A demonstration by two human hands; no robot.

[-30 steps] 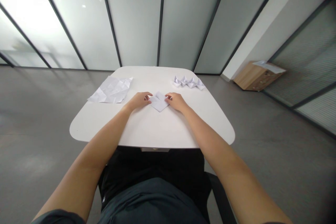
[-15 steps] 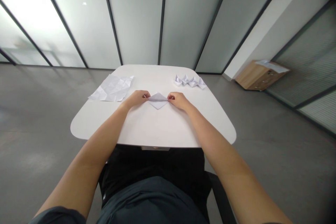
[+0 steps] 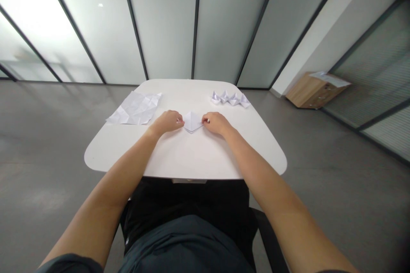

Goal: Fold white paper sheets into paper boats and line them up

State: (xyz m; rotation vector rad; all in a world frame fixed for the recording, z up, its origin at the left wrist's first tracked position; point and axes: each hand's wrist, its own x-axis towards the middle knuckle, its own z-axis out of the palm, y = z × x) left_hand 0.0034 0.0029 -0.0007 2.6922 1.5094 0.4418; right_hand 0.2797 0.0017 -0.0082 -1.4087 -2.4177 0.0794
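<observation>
Now my left hand (image 3: pixel 167 122) and my right hand (image 3: pixel 217 123) rest on the white table (image 3: pixel 192 158), with the fingers curled close together. The fingertips (image 3: pixel 181 122) touch both side corners of the folded paper (image 3: pixel 192 123), at twelve o'clock from me; I cannot tell if they pinch it. A creased sheet (image 3: pixel 134 109) lies at eleven o'clock, and paper boats (image 3: pixel 230 99) stand at one o'clock.
</observation>
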